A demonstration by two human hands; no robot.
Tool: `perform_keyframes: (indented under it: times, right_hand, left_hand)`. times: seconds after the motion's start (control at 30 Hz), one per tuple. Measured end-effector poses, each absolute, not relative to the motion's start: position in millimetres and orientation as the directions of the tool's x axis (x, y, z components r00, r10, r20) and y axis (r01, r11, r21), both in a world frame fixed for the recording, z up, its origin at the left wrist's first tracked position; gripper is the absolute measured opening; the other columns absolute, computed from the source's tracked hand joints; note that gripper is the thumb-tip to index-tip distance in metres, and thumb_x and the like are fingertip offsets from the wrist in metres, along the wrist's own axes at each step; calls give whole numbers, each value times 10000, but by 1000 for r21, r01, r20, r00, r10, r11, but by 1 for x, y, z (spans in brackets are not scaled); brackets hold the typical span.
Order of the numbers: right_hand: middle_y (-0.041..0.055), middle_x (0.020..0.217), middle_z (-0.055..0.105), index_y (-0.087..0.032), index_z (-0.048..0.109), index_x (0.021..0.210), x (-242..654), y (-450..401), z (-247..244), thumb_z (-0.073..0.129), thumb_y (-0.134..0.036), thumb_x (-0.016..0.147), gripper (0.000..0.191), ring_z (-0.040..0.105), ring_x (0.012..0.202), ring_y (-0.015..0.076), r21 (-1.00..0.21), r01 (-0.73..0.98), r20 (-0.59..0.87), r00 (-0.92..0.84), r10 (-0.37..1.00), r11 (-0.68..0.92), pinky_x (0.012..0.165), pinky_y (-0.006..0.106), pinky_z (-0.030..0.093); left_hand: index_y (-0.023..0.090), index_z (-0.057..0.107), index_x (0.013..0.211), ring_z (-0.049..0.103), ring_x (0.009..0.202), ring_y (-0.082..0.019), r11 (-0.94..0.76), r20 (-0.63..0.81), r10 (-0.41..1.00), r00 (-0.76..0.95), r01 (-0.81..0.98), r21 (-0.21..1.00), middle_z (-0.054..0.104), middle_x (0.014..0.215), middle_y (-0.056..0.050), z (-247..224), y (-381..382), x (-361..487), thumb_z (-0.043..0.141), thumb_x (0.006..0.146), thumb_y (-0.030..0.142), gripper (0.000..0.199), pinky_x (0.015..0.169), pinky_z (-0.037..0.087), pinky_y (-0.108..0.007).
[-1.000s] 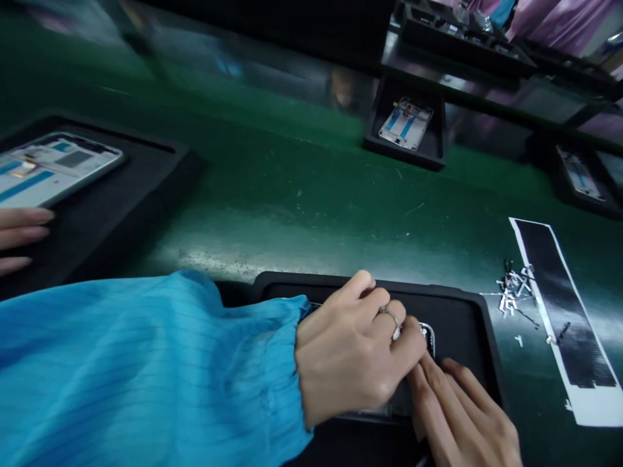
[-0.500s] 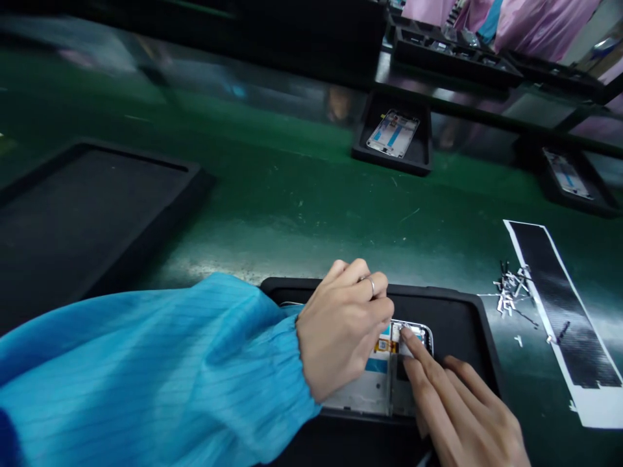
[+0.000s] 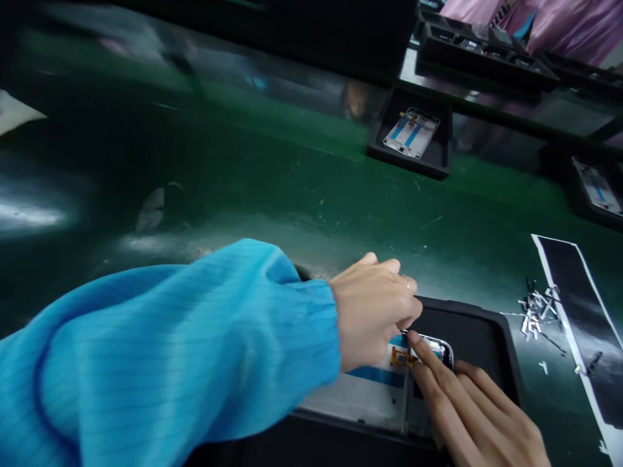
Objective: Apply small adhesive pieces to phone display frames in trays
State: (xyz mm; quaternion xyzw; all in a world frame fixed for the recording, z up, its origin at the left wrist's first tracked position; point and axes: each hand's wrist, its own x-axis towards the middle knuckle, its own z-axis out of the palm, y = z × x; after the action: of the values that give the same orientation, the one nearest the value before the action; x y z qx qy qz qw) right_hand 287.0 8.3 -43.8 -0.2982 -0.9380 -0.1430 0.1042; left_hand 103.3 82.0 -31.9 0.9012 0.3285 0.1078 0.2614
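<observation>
A phone housing (image 3: 372, 405) with blue strips and an orange flex cable (image 3: 402, 357) lies in a black tray (image 3: 487, 324) in front of me. My left hand (image 3: 372, 311), in a blue sleeve and wearing a ring, is closed over the housing's upper part. Its fingertips are hidden, and what they pinch cannot be made out. From the lower right my right hand (image 3: 472, 402) reaches in with fingers stretched out. Its index fingertip rests on the housing close to the left fingers, near the cable.
Farther back, another phone housing (image 3: 413, 133) lies in a small black tray (image 3: 445, 155); one more housing (image 3: 598, 185) is at the right. Small black and white strips (image 3: 538, 311) lie beside a black sheet with white edges (image 3: 579, 292). A pale object (image 3: 17, 113) shows at the left edge.
The large black tray on the left is out of view, and a pale object has appeared there. The scene has shifted right in the picture. Both hands stay at the phone housing.
</observation>
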Motion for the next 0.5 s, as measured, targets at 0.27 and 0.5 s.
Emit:
perform_keyframes:
  times: [0.27, 0.5]
  right_hand:
    - [57, 948, 688, -151, 667, 880, 284, 10, -45, 332, -60, 889, 347, 646, 606, 110, 208, 580, 282, -807, 519, 788, 635, 218, 510]
    - [95, 957, 682, -116, 662, 905, 279, 10, -42, 316, -34, 879, 357, 668, 646, 137, 174, 567, 285, -812, 510, 805, 623, 217, 518]
  left_hand:
    - [131, 590, 566, 435, 669, -150, -589, -96, 696, 712, 642, 491, 556, 668, -5, -25, 82, 101, 586, 721, 71, 167, 580, 253, -302]
    - [134, 580, 586, 443, 688, -151, -576, -63, 717, 695, 640, 509, 560, 685, -2, -27, 79, 101, 594, 741, 66, 171, 605, 278, -304]
